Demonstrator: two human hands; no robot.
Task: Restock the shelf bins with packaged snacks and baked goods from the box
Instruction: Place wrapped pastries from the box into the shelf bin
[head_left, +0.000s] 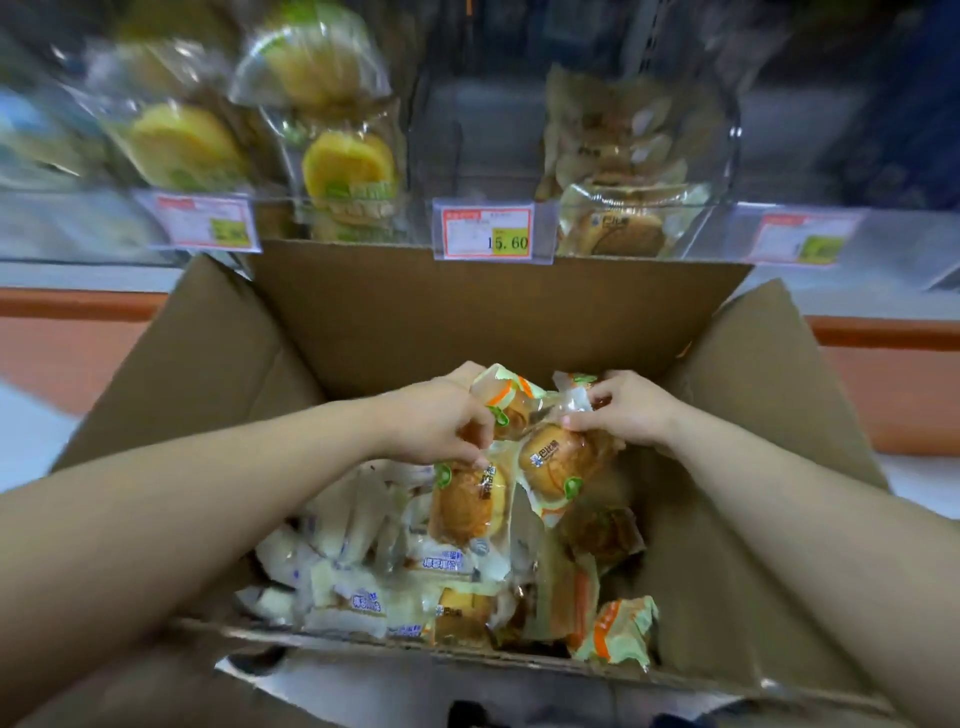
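left hand (441, 421): fingers curled, pinching bun pack (467, 504) that hangs just below it
right hand (631, 408): pinching wrapper of second pack (563, 460), below-left of it
box (467, 322): under both hands, more packs inside
bins (483, 145): above, beyond both hands

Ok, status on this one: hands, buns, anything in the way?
Left hand grips a wrapped bun. Right hand pinches a second bun by its wrapper. Both inside the box. Nothing blocks the bun bin above.
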